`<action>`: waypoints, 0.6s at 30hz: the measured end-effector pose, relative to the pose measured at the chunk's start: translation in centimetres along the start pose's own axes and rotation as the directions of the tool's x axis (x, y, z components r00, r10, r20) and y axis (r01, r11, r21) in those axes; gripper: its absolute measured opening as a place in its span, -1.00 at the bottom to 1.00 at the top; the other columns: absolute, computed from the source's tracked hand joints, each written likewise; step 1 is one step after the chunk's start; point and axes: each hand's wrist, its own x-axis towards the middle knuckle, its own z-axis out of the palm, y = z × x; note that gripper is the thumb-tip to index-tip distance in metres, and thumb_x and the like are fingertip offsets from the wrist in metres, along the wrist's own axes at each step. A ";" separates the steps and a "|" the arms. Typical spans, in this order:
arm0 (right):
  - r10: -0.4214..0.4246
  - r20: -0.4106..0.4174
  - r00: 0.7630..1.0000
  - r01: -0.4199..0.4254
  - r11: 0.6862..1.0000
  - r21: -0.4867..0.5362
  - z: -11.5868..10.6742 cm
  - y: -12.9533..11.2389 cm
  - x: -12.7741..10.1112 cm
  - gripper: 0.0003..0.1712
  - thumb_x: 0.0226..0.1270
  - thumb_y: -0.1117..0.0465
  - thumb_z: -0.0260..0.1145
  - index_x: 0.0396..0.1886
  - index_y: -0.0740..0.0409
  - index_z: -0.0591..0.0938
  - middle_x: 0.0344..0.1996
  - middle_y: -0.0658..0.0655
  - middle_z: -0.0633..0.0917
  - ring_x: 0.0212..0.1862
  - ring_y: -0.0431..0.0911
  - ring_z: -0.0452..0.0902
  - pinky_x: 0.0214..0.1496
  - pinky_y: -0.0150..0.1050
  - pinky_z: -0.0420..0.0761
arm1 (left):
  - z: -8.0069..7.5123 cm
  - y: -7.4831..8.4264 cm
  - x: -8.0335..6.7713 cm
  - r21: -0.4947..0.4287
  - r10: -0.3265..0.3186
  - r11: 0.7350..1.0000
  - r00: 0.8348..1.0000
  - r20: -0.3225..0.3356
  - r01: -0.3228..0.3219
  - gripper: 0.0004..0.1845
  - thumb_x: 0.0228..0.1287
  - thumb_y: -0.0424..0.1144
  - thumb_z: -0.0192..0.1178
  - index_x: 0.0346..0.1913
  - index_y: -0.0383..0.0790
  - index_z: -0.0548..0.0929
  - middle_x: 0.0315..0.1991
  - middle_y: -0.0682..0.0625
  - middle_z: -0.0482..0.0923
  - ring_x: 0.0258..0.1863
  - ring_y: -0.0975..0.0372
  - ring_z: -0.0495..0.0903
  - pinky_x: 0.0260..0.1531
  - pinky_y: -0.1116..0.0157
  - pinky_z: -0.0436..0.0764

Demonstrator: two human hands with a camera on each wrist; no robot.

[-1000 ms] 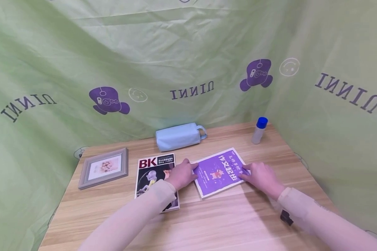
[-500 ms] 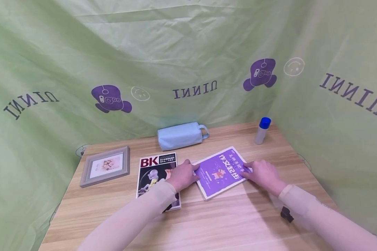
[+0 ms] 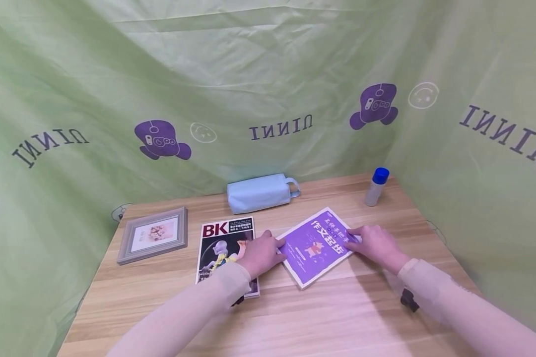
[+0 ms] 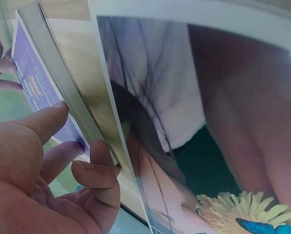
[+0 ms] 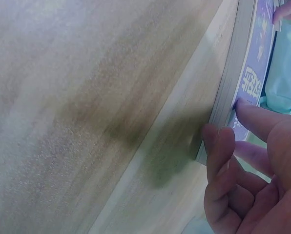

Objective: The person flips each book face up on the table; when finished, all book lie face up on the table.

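A purple book (image 3: 308,250) with a white border lies at an angle on the table. My left hand (image 3: 262,254) pinches its left edge, reaching over a magazine (image 3: 223,245) marked BK. In the left wrist view the thumb rests on the purple cover, with the fingers curled against the page edges. On the opposite side, my right hand (image 3: 378,245) pinches the book near its right corner. The right wrist view shows that thumb on the cover and curled fingers by the thick page block (image 5: 233,63). Part of the magazine is hidden under my left forearm.
A light blue pencil case (image 3: 261,193) with a loop handle lies at the back, near the green curtain (image 3: 250,74). At the back right stands a blue-capped bottle (image 3: 377,187). A grey picture frame (image 3: 154,235) lies on the wooden table (image 3: 295,327), left of the magazine.
The purple book has turned anticlockwise between my hands, its near corner shifting right and toward me. Both hands have kept hold of it. The head view has shifted slightly.
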 end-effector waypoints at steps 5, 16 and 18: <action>-0.022 -0.007 1.000 0.022 1.000 0.004 -0.1 0.2 0.5 -0.40 0.29 -0.05 0.54 0.16 0.28 0.73 0.00 0.45 0.73 -0.37 0.05 0.67 -0.20 0.05 0.70 | 0.3 0.1 -0.3 0.009 0.030 1.000 0.999 -0.020 -0.030 -0.45 0.36 0.02 0.41 0.33 -0.13 0.68 -0.13 -0.20 0.57 -0.38 0.15 0.53 -0.37 0.10 0.69; -0.035 0.018 0.999 0.034 0.998 0.048 -0.4 0.5 1.7 -0.40 0.26 -0.04 0.57 0.12 0.32 0.74 0.05 0.42 0.72 0.08 0.35 0.66 0.11 0.25 0.64 | 0.4 0.3 -0.8 0.020 0.082 0.997 0.995 -0.062 -0.081 -0.62 0.33 -0.03 0.43 0.11 -0.14 0.81 -0.32 -0.09 0.56 -0.38 0.18 0.47 -0.51 0.22 0.57; -0.033 0.025 0.999 0.032 0.998 0.055 -0.4 0.7 1.9 -0.40 0.26 -0.03 0.57 0.12 0.32 0.74 0.04 0.42 0.73 0.04 0.30 0.69 0.10 0.23 0.65 | 0.3 0.5 -1.0 0.018 0.073 0.997 0.996 -0.051 -0.072 -0.62 0.34 -0.04 0.42 0.12 -0.14 0.81 -0.32 -0.09 0.56 -0.39 0.19 0.46 -0.52 0.23 0.56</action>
